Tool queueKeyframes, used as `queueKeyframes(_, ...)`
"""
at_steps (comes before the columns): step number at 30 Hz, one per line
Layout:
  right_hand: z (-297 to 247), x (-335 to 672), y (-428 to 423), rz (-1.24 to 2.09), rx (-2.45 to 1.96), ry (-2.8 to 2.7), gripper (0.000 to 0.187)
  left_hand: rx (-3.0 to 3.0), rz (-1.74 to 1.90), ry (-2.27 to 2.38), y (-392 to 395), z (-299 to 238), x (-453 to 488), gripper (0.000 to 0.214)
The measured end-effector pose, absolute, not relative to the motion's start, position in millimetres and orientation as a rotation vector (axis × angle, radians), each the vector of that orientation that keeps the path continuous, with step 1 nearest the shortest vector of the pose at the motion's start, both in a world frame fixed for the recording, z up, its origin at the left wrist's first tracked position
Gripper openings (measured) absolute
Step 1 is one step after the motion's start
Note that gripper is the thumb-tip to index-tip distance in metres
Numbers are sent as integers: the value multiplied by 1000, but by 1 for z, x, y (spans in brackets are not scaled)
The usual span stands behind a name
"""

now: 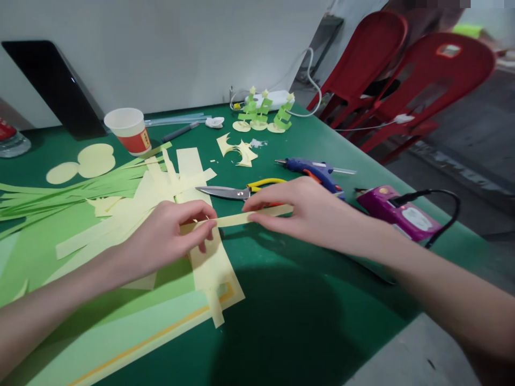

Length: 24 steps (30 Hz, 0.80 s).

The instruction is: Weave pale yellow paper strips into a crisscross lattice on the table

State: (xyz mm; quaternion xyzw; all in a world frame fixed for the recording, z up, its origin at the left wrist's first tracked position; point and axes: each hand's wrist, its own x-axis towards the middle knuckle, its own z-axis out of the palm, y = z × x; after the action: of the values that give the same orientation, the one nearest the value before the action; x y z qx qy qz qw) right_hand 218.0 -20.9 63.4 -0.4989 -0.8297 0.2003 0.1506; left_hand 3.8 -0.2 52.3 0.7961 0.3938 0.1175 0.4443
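Between my two hands stretches a narrow pale yellow paper strip (233, 219), held level just above the green table. My left hand (177, 230) pinches its left end between thumb and fingers. Further right, my right hand (293, 206) is closed on the strip, which also shows behind its thumb. Scissors (227, 192) with yellow and orange handles lie just behind, partly hidden by my right hand. Under and around my left hand are pale yellow paper pieces (209, 257) and green sheets (173, 284).
At the right lie a blue glue gun (314, 170) and a purple device (402, 212) with a black cable. Small paper plants (259, 112) stand at the back. A paper cup (127, 131), paper circles (96, 160) and a phone (54, 86) are at the left. Red chairs (438, 80) stand beyond the table.
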Motion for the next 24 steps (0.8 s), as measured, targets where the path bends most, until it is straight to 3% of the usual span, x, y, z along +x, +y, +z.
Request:
queueKeyframes(4,52,201,-22,642,-1378,-2374,18,2118,355,952,-1,45,4,18)
queueKeyframes(10,44,187,-22,473,-1503,-2394,18,2458,489,976,1,32,1,18)
queueKeyframes(16,40,180,-27,421,-1487,-2383,24,2394,508,981,-2,35,4,15)
queueKeyframes(24,32,176,-30,396,-1492,-2305,18,2343,431,1092,-2,37,3,13)
